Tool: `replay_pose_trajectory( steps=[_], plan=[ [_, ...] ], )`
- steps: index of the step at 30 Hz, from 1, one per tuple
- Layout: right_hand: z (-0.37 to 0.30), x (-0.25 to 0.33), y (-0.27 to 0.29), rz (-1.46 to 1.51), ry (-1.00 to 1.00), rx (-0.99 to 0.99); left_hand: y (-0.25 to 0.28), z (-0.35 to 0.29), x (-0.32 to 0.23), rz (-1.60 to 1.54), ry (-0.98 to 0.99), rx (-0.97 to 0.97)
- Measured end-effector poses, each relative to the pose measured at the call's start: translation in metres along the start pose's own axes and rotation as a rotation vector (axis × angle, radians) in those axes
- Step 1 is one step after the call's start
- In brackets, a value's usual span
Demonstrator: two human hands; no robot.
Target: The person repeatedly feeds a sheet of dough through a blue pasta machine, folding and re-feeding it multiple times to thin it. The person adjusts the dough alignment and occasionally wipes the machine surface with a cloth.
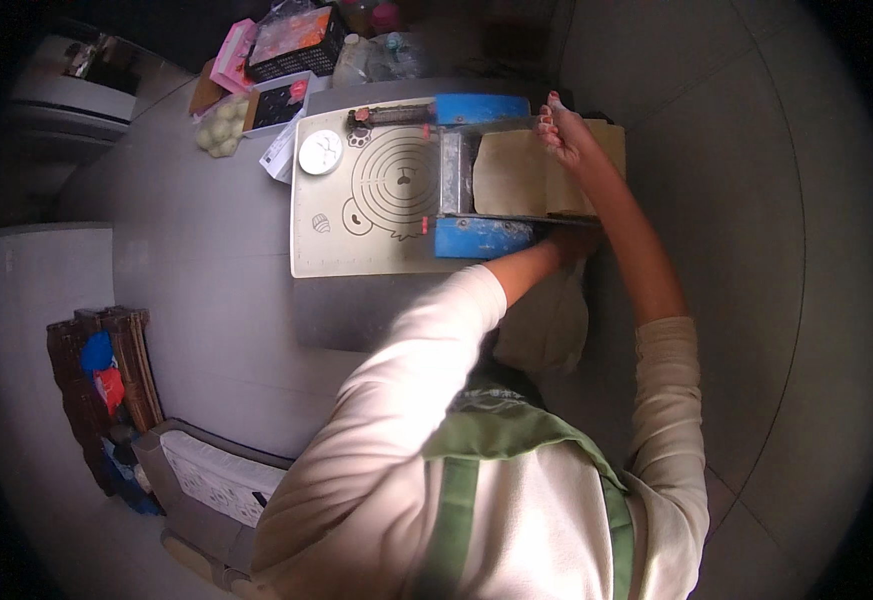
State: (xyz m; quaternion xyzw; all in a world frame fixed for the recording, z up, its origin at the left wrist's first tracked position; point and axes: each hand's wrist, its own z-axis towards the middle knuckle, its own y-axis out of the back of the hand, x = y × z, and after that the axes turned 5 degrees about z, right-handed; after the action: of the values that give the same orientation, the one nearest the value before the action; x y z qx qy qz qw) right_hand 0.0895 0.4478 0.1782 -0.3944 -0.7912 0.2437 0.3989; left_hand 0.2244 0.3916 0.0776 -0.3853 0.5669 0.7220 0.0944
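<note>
A pasta roller machine (456, 172) with two blue end housings (481, 240) stands on a cream patterned mat. Over its right part lies a wide tan dough sheet (511, 168), apparently in two overlapping layers. My right hand (563, 133) is over the sheet's far edge, its fingers curled together with pale marks on the tips; whether dough is between them is hidden. From the near side, my left hand (576, 240) reaches beneath the machine's edge, and its fingers do not show. More pale sheet-like material (546, 320) hangs down below it, close to my body.
A white round dish (320, 152) sits on the mat (321, 255), which lies on a grey table (341, 310). Behind are a black crate (301, 58), a bag of pale round things (222, 128) and clear bottles (351, 60). A chair (206, 480) stands at lower left.
</note>
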Motion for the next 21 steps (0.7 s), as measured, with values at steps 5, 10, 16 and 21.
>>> replay_pose_trajectory(
  steps=[5,10,16,21],
  plan=[
    [0.004,-0.014,-0.020,-0.132,0.006,-0.040,-0.019,-0.020,0.025,0.230,-0.422,-0.226],
    [0.007,0.002,0.009,-0.046,-0.020,-0.025,0.132,-0.098,0.018,0.270,-0.360,-0.355],
    [0.002,-0.011,-0.010,-0.037,-0.053,0.071,0.146,-0.097,0.152,0.270,-0.241,-0.330],
    [-0.002,-0.013,-0.012,-0.029,-0.049,-0.039,0.145,-0.083,0.159,0.234,-0.270,-0.193]
  ],
)
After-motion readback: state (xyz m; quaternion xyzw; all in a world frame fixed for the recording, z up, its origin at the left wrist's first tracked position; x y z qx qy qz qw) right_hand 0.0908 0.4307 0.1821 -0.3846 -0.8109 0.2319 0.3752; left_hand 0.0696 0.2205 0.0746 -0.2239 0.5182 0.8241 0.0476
